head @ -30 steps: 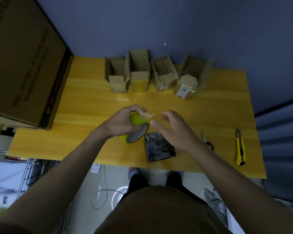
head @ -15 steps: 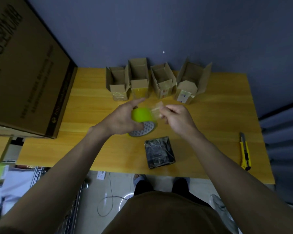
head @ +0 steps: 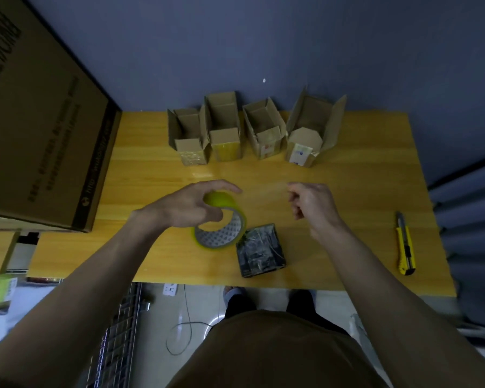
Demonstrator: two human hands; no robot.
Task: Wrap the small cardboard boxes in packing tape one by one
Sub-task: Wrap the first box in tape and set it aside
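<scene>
Head cam: my left hand (head: 188, 204) has its grip on the yellow tape roll (head: 221, 228) over the tabletop (head: 347, 191), right hand (head: 312, 203) pinched on a clear tape strip, four open cardboard boxes (head: 259, 130) at 12 o'clock, dark wrapped box (head: 261, 250) at 4 o'clock of the roll

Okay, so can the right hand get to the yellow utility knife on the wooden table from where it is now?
Probably yes. The yellow utility knife lies alone on bare wooden table, to the outer side of the right hand, with nothing between them. That hand seems to be pinching a stretched tape strip, which it would have to release.
</scene>
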